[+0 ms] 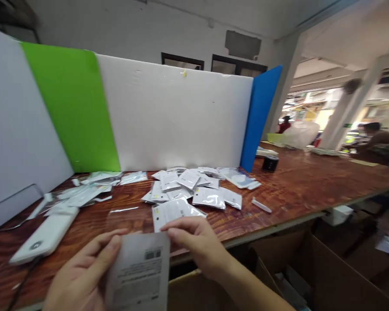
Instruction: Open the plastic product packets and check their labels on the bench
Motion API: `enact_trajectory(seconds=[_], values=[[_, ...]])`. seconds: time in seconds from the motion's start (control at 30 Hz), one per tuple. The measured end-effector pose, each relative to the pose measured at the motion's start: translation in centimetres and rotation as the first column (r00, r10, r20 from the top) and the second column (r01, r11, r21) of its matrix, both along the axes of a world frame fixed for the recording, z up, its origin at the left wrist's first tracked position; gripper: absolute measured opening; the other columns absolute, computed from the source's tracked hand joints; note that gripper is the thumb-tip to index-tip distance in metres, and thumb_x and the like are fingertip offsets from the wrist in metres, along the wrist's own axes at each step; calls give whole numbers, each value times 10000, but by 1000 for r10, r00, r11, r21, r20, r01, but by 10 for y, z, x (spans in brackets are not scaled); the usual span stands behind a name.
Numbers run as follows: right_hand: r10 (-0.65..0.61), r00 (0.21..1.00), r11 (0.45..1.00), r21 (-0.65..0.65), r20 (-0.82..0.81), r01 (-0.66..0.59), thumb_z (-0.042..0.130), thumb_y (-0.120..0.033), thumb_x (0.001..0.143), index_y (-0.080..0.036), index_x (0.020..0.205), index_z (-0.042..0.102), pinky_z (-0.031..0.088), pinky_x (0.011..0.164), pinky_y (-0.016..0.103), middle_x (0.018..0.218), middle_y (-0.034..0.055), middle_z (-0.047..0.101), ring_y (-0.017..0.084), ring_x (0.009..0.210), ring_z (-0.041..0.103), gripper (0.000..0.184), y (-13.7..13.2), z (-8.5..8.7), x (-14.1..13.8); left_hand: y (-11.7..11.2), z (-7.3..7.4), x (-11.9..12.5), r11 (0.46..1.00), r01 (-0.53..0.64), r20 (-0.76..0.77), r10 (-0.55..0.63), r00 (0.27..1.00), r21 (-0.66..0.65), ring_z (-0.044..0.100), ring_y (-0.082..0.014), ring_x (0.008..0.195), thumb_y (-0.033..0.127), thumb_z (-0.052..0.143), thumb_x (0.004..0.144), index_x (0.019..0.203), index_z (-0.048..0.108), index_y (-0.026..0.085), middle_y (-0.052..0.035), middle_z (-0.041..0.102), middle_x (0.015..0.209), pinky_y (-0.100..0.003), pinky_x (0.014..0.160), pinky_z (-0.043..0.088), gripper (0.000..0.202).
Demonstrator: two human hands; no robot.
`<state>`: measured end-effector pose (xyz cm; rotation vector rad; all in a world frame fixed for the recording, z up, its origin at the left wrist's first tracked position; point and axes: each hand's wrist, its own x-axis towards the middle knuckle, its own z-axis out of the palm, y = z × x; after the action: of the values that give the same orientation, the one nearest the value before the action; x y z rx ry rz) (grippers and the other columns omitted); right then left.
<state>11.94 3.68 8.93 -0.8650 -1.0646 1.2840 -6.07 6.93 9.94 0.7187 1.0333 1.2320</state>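
Note:
Both my hands grip a grey printed packet (138,272) with a barcode and small text. My left hand (82,272) holds its left edge between thumb and fingers, and my right hand (194,242) pinches its top right corner. Just beyond them lies a heap of white and silver foil packets (184,188) on the wooden table (298,181). A clear plastic sleeve (123,216) lies near my left hand. Further left is a white oblong phone-like object (43,235).
White, green and blue partition boards (175,112) stand along the table's far side. More packets (87,190) lie at the left. A black cylinder (270,163) stands to the right, and a co-worker (374,144) sits far right. Open cardboard boxes (324,272) sit below the table's front edge.

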Motion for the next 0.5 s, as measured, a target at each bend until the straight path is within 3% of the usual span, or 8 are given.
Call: enact_trajectory(seconds=[0.1, 0.2, 0.27, 0.33, 0.4, 0.5], values=[[-35, 994, 999, 7, -100, 35, 742, -370, 725, -171, 786, 710, 552, 635, 273, 695, 29, 735, 156, 620, 697, 211, 0, -2, 6, -8, 14, 1, 1000, -10, 102, 10, 995, 1, 661, -174, 614, 246, 885, 408, 729, 676, 194, 19, 722, 670, -228, 540, 563, 387], [-53, 994, 998, 34, -95, 56, 742, -386, 741, -197, 907, 712, 535, 817, 311, 939, 83, 754, 195, 892, 704, 254, 0, -6, 9, -10, 16, 1, 998, 5, 128, -12, 992, 58, 631, -141, 578, 272, 863, 502, 716, 668, 182, 15, 700, 646, -204, 532, 534, 304], [22, 998, 1000, 13, -57, -22, 761, -390, 721, -236, 1066, 682, 521, 861, 332, 1085, 87, 719, 217, 1033, 657, 386, -1, -8, 7, -11, 13, 2, 993, 95, 115, -103, 988, 73, 618, -142, 572, 319, 828, 585, 748, 671, 173, -3, 697, 657, -220, 540, 525, 269], [117, 993, 993, -15, -8, -117, 763, -386, 717, -248, 1092, 681, 540, 799, 318, 1031, 71, 733, 211, 971, 675, 408, -4, -8, 4, -13, 9, 4, 984, 150, 94, -159, 983, 92, 618, -146, 591, 344, 801, 632, 775, 674, 167, -17, 699, 683, -232, 565, 519, 261], [170, 985, 985, -19, 44, -169, 728, -387, 751, -214, 988, 730, 550, 736, 299, 869, 55, 750, 187, 814, 698, 294, -6, -6, 4, -15, 7, 4, 982, 161, 71, -168, 983, 100, 619, -148, 607, 350, 793, 646, 789, 677, 165, -22, 699, 694, -233, 574, 510, 261], [146, 985, 989, -19, 96, -145, 699, -373, 778, -184, 875, 758, 550, 682, 279, 745, 43, 730, 170, 713, 686, 221, -7, -3, 6, -16, 8, 3, 979, 188, 29, -191, 981, 82, 609, -151, 592, 360, 784, 652, 786, 675, 163, -21, 687, 663, -236, 558, 493, 262]])
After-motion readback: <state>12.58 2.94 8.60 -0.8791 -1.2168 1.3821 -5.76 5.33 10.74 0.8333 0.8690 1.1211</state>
